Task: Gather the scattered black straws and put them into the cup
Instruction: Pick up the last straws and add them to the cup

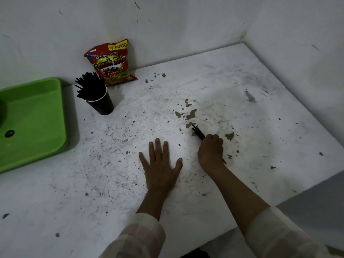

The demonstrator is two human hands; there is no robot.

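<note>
We are gripping a small bundle of black straws [198, 132] in our right hand [211, 152], fingers curled round them in a fist, with the bundle's far ends poking out toward the far left and a thin tail showing at the near right of the wrist. So the long axis of the bundle is running diagonally, from near right to far left, and it is already pointing roughly toward the black cup [101, 105]. That cup is standing well apart from the fist, far and to the left, just beside the green tray [35, 116] and in front of the red French fries snack bag [111, 64], and it is already holding a thick spray of straws [89, 84] fanning out of its mouth. Our left hand [161, 164] is lying flat on the worn white tabletop [242, 81], fingers straight and spread, holding nothing, and it is sitting nearer the cup than the right. We are seeing no other loose straws on the table, so we are judging this bundle to be the last, needing a carry across to the far left and tipping upright to drop in.
</note>
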